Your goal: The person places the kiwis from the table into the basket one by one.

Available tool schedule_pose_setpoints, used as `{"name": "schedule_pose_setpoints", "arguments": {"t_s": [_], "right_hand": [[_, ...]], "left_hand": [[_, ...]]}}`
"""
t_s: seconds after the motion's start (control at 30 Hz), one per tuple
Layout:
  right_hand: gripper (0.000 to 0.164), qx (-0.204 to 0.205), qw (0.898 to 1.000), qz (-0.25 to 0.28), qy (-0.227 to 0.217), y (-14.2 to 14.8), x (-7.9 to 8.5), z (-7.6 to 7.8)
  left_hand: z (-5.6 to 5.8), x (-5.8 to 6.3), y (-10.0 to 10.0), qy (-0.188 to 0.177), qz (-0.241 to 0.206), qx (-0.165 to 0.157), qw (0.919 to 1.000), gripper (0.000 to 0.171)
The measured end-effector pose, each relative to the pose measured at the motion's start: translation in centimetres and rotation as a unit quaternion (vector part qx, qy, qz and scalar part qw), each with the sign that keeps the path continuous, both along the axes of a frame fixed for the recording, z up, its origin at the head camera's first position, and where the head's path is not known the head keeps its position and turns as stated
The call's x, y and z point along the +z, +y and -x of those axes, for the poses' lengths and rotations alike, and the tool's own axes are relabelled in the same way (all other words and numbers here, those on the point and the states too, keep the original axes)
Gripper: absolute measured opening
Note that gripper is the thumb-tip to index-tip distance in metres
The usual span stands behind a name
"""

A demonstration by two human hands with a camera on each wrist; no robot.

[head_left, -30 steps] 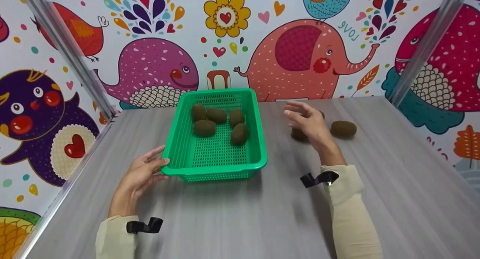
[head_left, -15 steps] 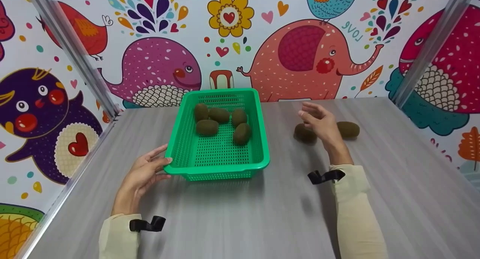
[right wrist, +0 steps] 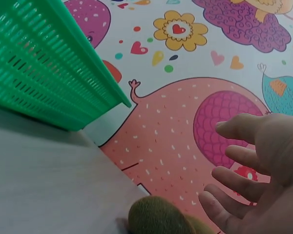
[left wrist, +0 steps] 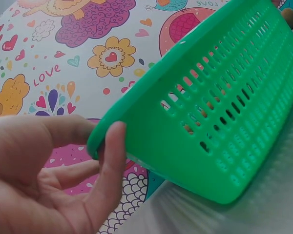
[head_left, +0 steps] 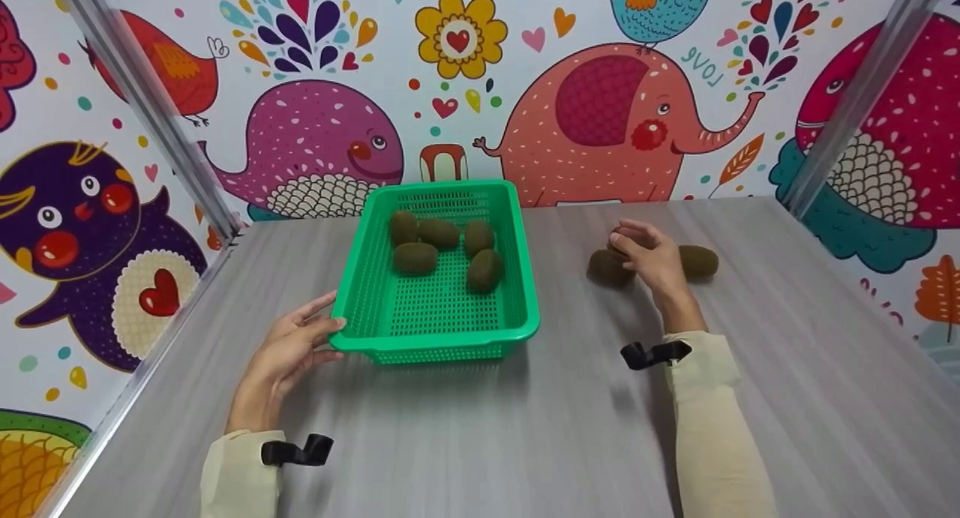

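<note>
A green plastic basket with slotted walls stands on the table, several brown kiwis lying inside toward its far end. My left hand pinches its near left corner; in the left wrist view the thumb lies against the outer wall below the rim. Right of the basket, my right hand is just above loose kiwis, its fingers spread and loosely bent with nothing between them. One loose kiwi sits left of that hand, another kiwi right of it. The hand may hide more fruit.
The grey wood-grain table runs back to a wall printed with cartoon animals. Metal posts stand at both back corners. Black straps circle both sleeves.
My right hand has moved right and slightly down over the loose kiwis, uncovering more of the left one. My left hand keeps its grip on the basket corner. The basket's kiwis stay put.
</note>
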State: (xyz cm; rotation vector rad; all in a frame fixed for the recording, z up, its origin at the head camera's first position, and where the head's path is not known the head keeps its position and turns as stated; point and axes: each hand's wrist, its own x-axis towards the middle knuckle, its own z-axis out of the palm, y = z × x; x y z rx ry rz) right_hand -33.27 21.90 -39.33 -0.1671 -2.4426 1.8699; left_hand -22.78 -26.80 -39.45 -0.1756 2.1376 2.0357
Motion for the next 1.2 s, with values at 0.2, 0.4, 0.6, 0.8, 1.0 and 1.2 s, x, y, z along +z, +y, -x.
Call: {"name": "schedule_pose_setpoints", "arguments": {"t_s": [0.2,0.4,0.6,0.8,1.0,1.2], "right_hand": [[0.057,-0.020,1.000,0.000,0.000,0.6,-1.1,0.3],[0.055,-0.033,0.999,-0.012,-0.013,1.2,-1.9,0.8],[0.057,-0.039,0.999,-0.019,-0.025,1.7,-2.7,1.2],[0.060,-0.037,0.998,-0.020,-0.035,2.0,-3.5,1.2],[0.065,-0.026,0.998,-0.009,-0.057,2.2,-4.1,1.3],[0.067,-0.023,0.997,-0.007,-0.073,2.0,-4.7,1.5]], "left_hand": [[0.0,0.0,0.0,-0.002,-0.005,0.001,1.0000,0.068],[-0.1,0.0,0.2,-0.004,0.012,0.005,0.9999,0.066],[-0.1,0.0,0.3,-0.007,0.016,0.010,0.9998,0.067],[0.0,0.1,0.2,-0.009,0.014,0.016,0.9997,0.066],[0.1,0.1,0.2,-0.008,0.004,0.016,0.9998,0.067],[0.1,0.1,0.1,-0.006,-0.003,0.014,0.9999,0.066]]}}
